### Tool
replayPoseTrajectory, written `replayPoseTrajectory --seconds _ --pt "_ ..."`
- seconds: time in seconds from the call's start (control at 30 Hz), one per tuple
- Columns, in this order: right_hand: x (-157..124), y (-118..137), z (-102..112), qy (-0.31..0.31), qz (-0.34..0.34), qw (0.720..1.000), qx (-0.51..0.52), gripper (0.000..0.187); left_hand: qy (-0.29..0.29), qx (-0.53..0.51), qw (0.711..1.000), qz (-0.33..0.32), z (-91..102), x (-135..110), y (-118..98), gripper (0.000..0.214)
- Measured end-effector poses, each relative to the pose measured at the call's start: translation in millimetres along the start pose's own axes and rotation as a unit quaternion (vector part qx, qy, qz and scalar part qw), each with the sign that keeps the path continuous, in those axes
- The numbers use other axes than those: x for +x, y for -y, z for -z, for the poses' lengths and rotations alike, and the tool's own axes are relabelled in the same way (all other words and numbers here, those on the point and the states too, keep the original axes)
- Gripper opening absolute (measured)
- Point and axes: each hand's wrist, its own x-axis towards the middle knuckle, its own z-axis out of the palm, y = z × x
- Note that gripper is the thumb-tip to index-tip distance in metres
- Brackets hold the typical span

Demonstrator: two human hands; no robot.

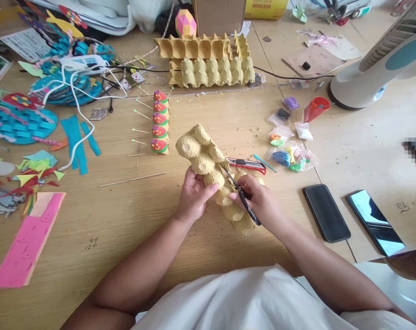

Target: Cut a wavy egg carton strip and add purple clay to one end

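My left hand (193,195) grips a yellowish pulp egg carton (205,160), thumb on top of its bumps. The carton is tilted, with its cups facing down and its lower end reaching toward me. In my right hand (261,199) is a pair of scissors (244,197) with black handles. Its blades lie at the carton's right side, where a cut parts two rows; the blade tips are partly hidden by the carton. Just beyond the right hand, a red utility knife (248,164) lies on the table.
Several painted caterpillar cups (159,123) stand in a column at the left, with pins beside them. More egg cartons (216,71) lie at the back. Bags of coloured clay (290,158), two phones (326,213) and a white fan-like device (362,78) are at the right.
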Motion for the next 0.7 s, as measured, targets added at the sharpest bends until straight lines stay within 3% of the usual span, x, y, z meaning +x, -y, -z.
replayPoseTrajectory --seconds 0.2,0.37,0.5,0.7 --pt "3 -12 7 0.022 0.036 0.999 -0.001 0.035 0.011 -0.015 1.0 0.004 3.3 0 -1 0.054" --pt "11 -23 28 0.053 0.082 0.995 -0.017 0.037 0.017 -0.031 0.998 0.056 7.4 1 -3 0.055" --pt "17 -28 42 0.151 0.074 0.982 0.08 0.043 0.037 -0.057 0.993 0.094 6.8 2 -4 0.057" --pt "21 -40 38 0.26 0.075 0.928 0.257 0.043 0.044 -0.08 0.989 0.119 6.1 3 -6 0.056"
